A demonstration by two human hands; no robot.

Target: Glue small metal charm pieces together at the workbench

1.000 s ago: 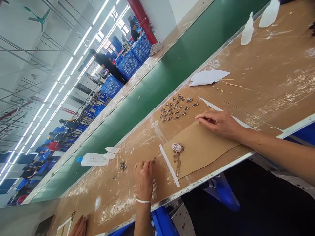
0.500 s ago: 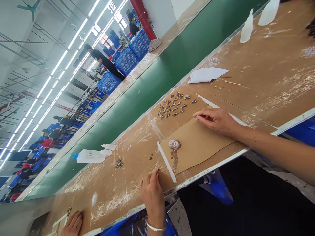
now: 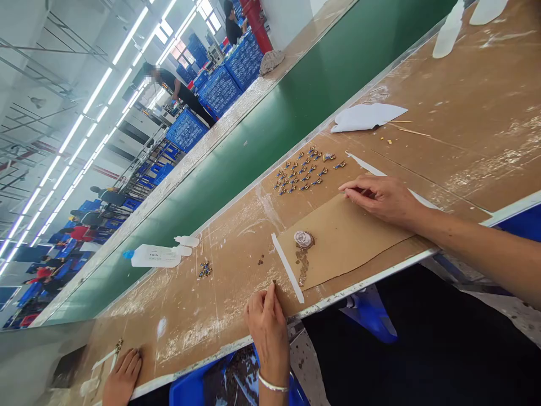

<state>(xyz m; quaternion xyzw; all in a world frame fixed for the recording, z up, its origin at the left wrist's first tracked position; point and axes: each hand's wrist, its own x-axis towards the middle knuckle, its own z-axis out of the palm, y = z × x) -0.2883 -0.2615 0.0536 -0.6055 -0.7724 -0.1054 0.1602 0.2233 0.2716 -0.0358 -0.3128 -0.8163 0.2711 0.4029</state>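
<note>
My left hand (image 3: 267, 318) rests near the table's front edge. Its index finger reaches out to a small dark round piece (image 3: 274, 281), touching or almost touching it, with the other fingers loosely bent. Over the far right corner of a brown cardboard sheet (image 3: 350, 242), my right hand (image 3: 378, 197) pinches thumb and forefinger together; whatever is between the tips is too small to make out. Several small blue-and-gold pieces (image 3: 304, 172) lie spread beyond the sheet. A round whitish-topped lump (image 3: 303, 239) sits on its left part, beside a brown smear. More dark round pieces (image 3: 261, 260) lie left of the sheet.
Another person's hand (image 3: 123, 375) lies at the lower left. A blue-capped bottle (image 3: 154, 256) and a heap of blue-gold pieces (image 3: 205, 269) are on the left. White paper (image 3: 367, 117) and a white bottle (image 3: 448, 31) lie farther right. A green strip (image 3: 296, 107) runs behind the table.
The view has shifted slightly. My left index finger has straightened toward the small dark piece. My right hand stays pinched at the sheet's far right corner.
</note>
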